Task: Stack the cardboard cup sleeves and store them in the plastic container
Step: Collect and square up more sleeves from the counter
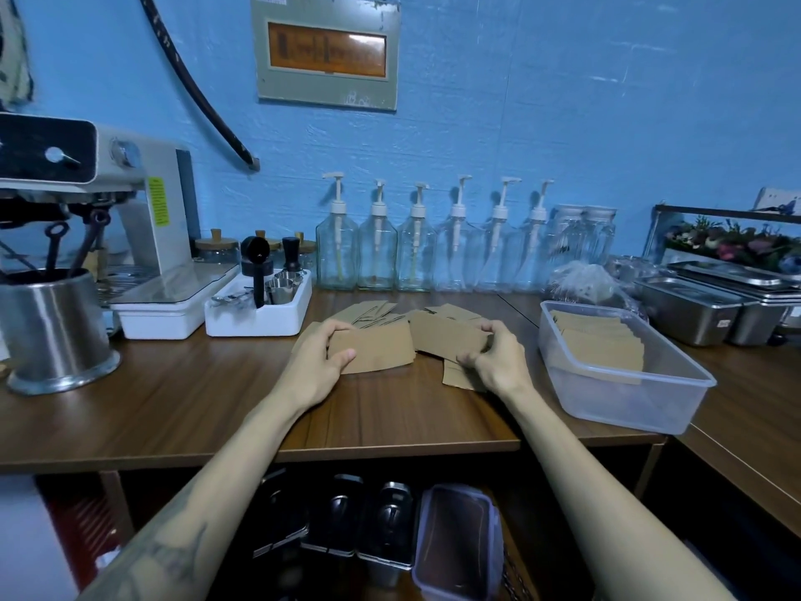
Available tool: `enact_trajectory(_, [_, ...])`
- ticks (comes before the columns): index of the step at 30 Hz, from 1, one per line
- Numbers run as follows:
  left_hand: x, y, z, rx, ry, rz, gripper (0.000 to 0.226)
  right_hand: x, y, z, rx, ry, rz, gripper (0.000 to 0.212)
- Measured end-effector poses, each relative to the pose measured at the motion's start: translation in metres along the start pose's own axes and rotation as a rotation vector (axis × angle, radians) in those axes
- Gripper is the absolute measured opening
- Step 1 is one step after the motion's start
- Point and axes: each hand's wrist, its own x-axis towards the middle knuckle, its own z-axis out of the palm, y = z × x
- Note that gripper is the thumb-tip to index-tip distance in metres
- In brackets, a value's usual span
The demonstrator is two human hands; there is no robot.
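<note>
Cardboard cup sleeves (390, 316) lie scattered flat on my brown wooden counter (182, 396), which runs along a blue painted wall (520, 136) and meets a second counter at the right corner. A grey panel with an orange window (326, 49) hangs on the wall above. To the left stand an espresso machine (130, 210), a steel canister (54, 327) and a white tray of coffee tools (260, 316). A row of clear glass pump bottles (433, 245) lines the wall behind the sleeves, and lidded steel pans (711, 305) sit at the far right.

The clear plastic container (624, 401) stands on the counter just right of my hands, open, with a row of sleeves (598, 340) already lying in its far half. Under the counter sits another lidded plastic box (455, 544).

My left hand (323, 362) grips one small stack of sleeves (377, 351) between thumb and fingers. My right hand (494, 355) pinches a second stack (446, 338) at its right edge. The two stacks almost meet between my hands, above more loose sleeves.
</note>
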Motion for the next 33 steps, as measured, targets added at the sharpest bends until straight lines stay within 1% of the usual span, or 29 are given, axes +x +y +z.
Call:
enact_trajectory(2, [-0.001,-0.001,0.0,-0.014,-0.006,-0.011,0.027,-0.003,-0.001,-0.002,0.032,0.019,0.012,0.04])
enact_trajectory(3, [-0.002,0.0,0.0,-0.017,-0.007,-0.016,0.029,-0.003,-0.002,-0.003,0.1,0.034,0.002,0.037])
enact_trajectory(6, [-0.004,0.0,-0.001,-0.039,-0.019,-0.034,0.035,-0.007,-0.013,-0.01,0.317,0.112,-0.097,0.038])
enact_trajectory(8, [-0.004,0.001,-0.001,-0.049,-0.026,-0.047,0.037,-0.012,-0.027,-0.014,0.452,0.153,-0.162,0.034])
enact_trajectory(10, [-0.005,0.003,-0.001,-0.066,-0.058,-0.06,0.039,-0.018,-0.044,-0.016,0.51,0.159,-0.244,0.028])
enact_trajectory(12, [-0.004,0.004,0.0,-0.081,-0.092,-0.053,0.042,-0.023,-0.056,-0.012,0.446,0.08,-0.311,0.025])
enact_trajectory(14, [-0.005,0.005,0.001,-0.075,-0.116,-0.047,0.048,-0.029,-0.063,-0.001,0.339,-0.071,-0.356,0.025])
enact_trajectory(17, [-0.006,0.009,0.0,-0.106,-0.156,-0.062,0.065,-0.038,-0.066,0.018,0.182,-0.227,-0.432,0.023])
enact_trajectory(19, [-0.007,0.008,0.0,-0.135,-0.174,-0.071,0.076,-0.04,-0.061,0.028,0.028,-0.248,-0.487,0.022])
enact_trajectory(21, [-0.007,0.008,0.0,-0.125,-0.175,-0.066,0.077,-0.041,-0.054,0.035,-0.139,-0.212,-0.571,0.025])
enact_trajectory(22, [-0.008,0.008,-0.001,-0.122,-0.174,-0.066,0.077,-0.041,-0.051,0.036,-0.176,-0.194,-0.589,0.028])
enact_trajectory(27, [-0.008,0.009,-0.001,-0.124,-0.196,-0.062,0.079,-0.045,-0.046,0.027,-0.177,-0.153,-0.576,0.038])
enact_trajectory(31, [-0.007,0.012,0.0,-0.136,-0.212,-0.078,0.074,-0.042,-0.041,0.027,-0.025,-0.275,-0.496,0.058])
enact_trajectory(33, [-0.008,0.013,0.0,-0.15,-0.214,-0.078,0.067,-0.043,-0.042,0.034,-0.005,-0.307,-0.485,0.068])
